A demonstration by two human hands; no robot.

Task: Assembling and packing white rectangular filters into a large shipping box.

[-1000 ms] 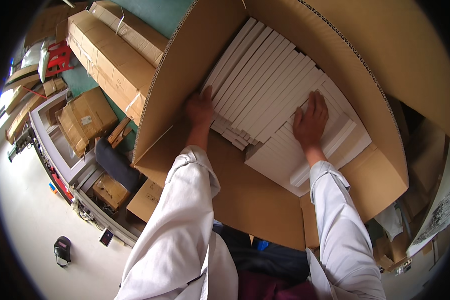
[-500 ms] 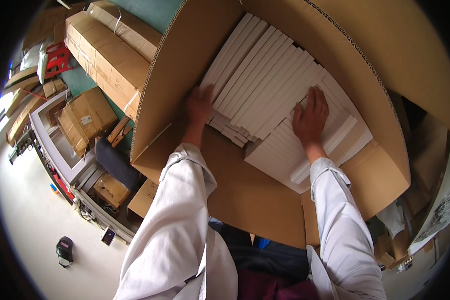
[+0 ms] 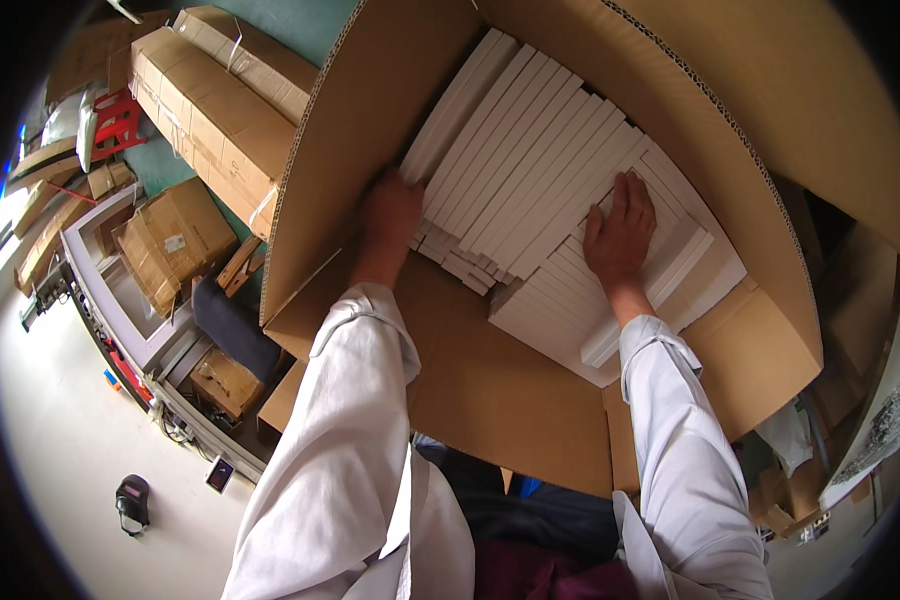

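Note:
Thin white flat boxes (image 3: 530,150) stand on edge in a tight row inside a large open brown carton (image 3: 510,400). My left hand (image 3: 390,212) is down at the near end of the leftmost box, beside the carton's left wall. Its fingers are mostly hidden in shadow, so their grip does not show. Palm down, my right hand (image 3: 622,232) rests on the right part of the row with its fingers stretched out. Below it, a longer white piece (image 3: 645,300) lies on top of the lower group of boxes.
Long taped cartons (image 3: 215,110) lie beyond the carton's left wall. A smaller taped carton (image 3: 175,242), a red plastic stool (image 3: 118,122) and a white frame (image 3: 120,270) are farther left. A dark welding mask (image 3: 132,503) lies on the pale floor.
My left hand has shifted slightly left, deeper beside the carton wall. One flat box near the left end now sits closer to the row on its right. My right hand stays in place.

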